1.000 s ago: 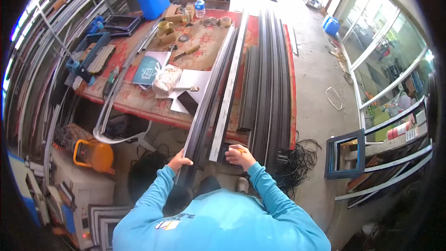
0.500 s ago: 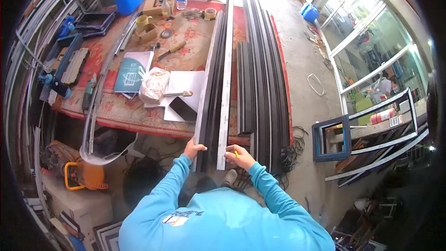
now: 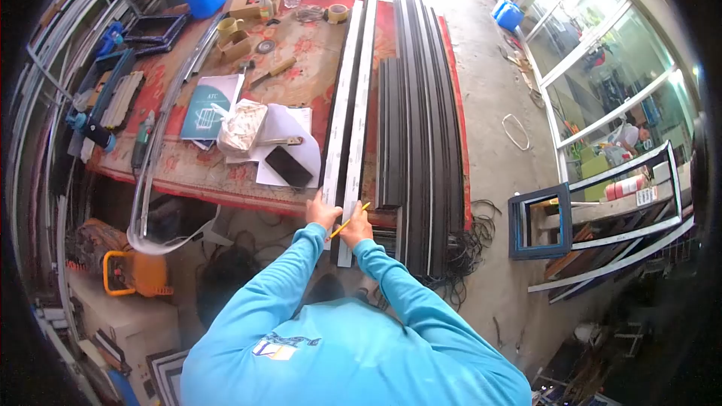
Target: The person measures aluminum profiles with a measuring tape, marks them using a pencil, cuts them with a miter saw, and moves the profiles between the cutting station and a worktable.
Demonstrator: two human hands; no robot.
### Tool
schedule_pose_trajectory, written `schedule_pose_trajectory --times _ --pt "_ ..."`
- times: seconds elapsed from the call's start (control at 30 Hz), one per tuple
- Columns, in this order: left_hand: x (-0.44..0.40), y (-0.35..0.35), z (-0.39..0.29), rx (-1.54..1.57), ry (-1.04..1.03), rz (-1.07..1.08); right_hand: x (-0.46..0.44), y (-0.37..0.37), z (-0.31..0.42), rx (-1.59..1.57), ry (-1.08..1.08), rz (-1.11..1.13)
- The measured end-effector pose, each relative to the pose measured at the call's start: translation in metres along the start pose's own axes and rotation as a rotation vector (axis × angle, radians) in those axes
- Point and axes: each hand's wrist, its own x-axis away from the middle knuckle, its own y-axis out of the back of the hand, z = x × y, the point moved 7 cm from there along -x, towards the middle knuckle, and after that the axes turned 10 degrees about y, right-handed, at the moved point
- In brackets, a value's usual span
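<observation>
Two long metal profiles with white faces lie side by side, their near ends jutting past the table edge. My left hand is closed round the near end of the left profile. Beside it, my right hand grips a yellow pencil, which slants across toward the left hand. The same right hand rests against the right profile near its end. My palms and some fingers are hidden from above.
Dark profiles lie stacked along the right side of the cloth-covered table. Left of my hands are a phone, papers, a plastic bag and a teal booklet. Black cables hang at the right; frames lean beyond.
The two white-faced profiles now lie closer together, the left one turned white face up. My right hand has moved left, next to my left hand. The phone and papers have shifted slightly.
</observation>
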Motion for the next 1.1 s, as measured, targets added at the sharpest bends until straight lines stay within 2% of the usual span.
schedule_pose_trajectory --times 0.1,0.3,0.47,0.57,0.63,0.7,0.77,0.8,0.83,0.9,0.97,1.03,1.07,1.1 --pt "0.005 -0.004 0.002 0.031 -0.049 0.009 0.007 -0.001 -0.004 -0.019 0.015 -0.051" --pt "0.06 -0.008 0.022 -0.074 0.044 0.061 0.067 0.001 -0.038 -0.09 -0.024 -0.105" --pt "0.063 -0.035 0.066 0.151 -0.025 0.222 0.099 -0.003 -0.045 -0.159 -0.07 -0.099" --pt "0.062 -0.021 0.052 0.195 0.012 0.283 0.097 -0.006 -0.044 -0.152 -0.11 -0.087" --pt "0.058 -0.013 0.046 0.18 0.037 0.387 0.091 -0.001 -0.035 -0.115 -0.026 -0.156" --pt "0.036 -0.016 0.062 0.257 -0.023 0.361 0.084 0.0 -0.031 -0.154 -0.006 -0.176" --pt "0.026 -0.023 0.061 0.608 0.079 0.673 0.076 -0.008 -0.038 -0.318 -0.074 -0.124" --pt "0.029 -0.009 0.043 0.664 0.076 0.664 0.075 -0.005 -0.034 -0.23 -0.033 -0.158" --pt "0.027 -0.001 0.029 0.666 0.067 0.667 0.072 -0.004 -0.033 -0.227 -0.029 -0.165" --pt "0.022 0.011 0.02 0.47 0.06 0.564 0.076 -0.006 -0.034 -0.315 -0.033 -0.17" --pt "0.014 0.016 0.018 0.416 0.036 0.59 0.077 -0.008 -0.037 -0.321 -0.028 -0.16" --pt "0.034 0.003 0.01 1.036 0.465 1.155 0.072 -0.005 -0.036 -0.33 -0.022 -0.164" --pt "0.032 -0.005 0.011 1.146 0.49 1.256 0.072 -0.005 -0.036 -0.36 -0.026 -0.155" --pt "0.031 -0.008 0.009 1.144 0.492 1.266 0.075 -0.004 -0.033 -0.391 -0.033 -0.143"
